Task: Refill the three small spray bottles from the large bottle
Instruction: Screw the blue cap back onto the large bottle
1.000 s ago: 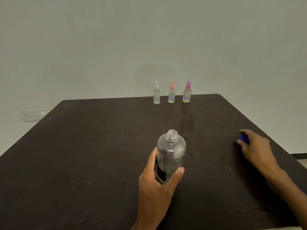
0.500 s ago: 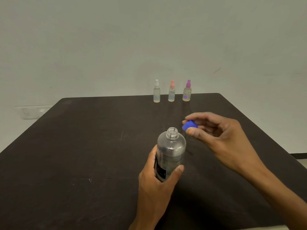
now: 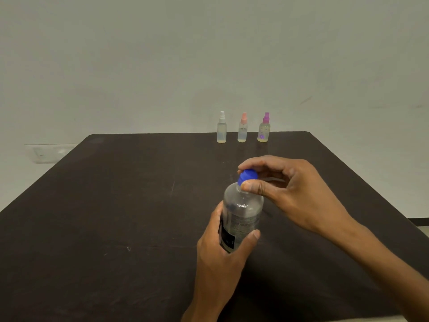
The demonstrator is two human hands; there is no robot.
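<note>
Clear plastic, upright near the middle of a dark table (image 3: 97, 205), the large bottle (image 3: 242, 212) is gripped low around its labelled body by the left hand (image 3: 220, 259), fingers behind and thumb across the front, while the right hand (image 3: 287, 189) pinches a blue cap (image 3: 247, 177) between thumb and fingertips and holds it on the bottle's neck. Whether the cap is seated square on the threads or only resting there cannot be told from this angle. At the far edge of the table, well apart from the hands, stand the three small spray bottles in a row: one with a white sprayer (image 3: 221, 127), one with a pink sprayer (image 3: 242, 128) and one with a purple sprayer (image 3: 264, 129), all upright, capped and showing pale liquid inside. Judging by that, the refilling itself looks finished and the step in hand is closing the large bottle; the next move calls for the right fingers to turn the cap down while the left hand keeps the bottle from spinning or tipping. A second ago the bottle's mouth was open and the right hand lay far out on the table's right side over the cap; half a second ago that hand had carried the cap up beside the neck, not yet touching it. The left hand's hold and the bottle's place have not changed, nor has the row of sprayers.
</note>
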